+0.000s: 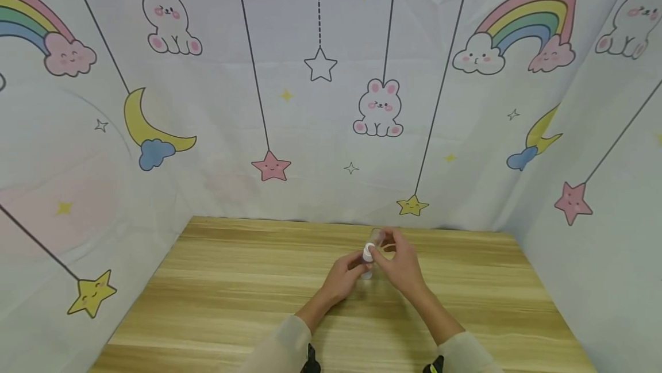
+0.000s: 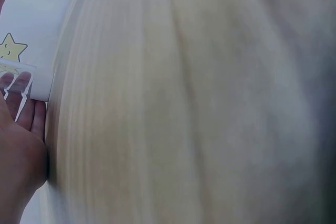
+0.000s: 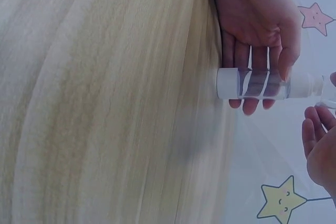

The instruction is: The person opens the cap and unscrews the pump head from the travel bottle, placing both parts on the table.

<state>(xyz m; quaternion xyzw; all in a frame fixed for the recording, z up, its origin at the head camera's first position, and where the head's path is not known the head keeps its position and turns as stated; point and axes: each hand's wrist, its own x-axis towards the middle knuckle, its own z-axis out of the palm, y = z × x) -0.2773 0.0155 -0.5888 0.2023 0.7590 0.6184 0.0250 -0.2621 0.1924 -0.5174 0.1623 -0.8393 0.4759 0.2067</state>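
A small clear pump bottle (image 3: 265,83) with a white base and white collar stands upright on the wooden table. My left hand (image 1: 341,277) holds it around its body, thumb on the near side and fingers behind, as the right wrist view shows. At the bottle's top is my right hand (image 1: 404,261), its thumb by the white pump head (image 1: 369,251). Between the right fingers sits a clear cap (image 1: 377,237), tilted and partly hidden. In the left wrist view, the bottle's white base (image 2: 42,83) shows beyond the left fingers.
The wood-grain table (image 1: 233,281) spreads out around both hands. A white cloth backdrop (image 1: 320,114) printed with rabbits, stars and rainbows rises behind the table and along both sides. Dark wrist straps (image 1: 311,360) show by the pale sleeves (image 1: 284,344).
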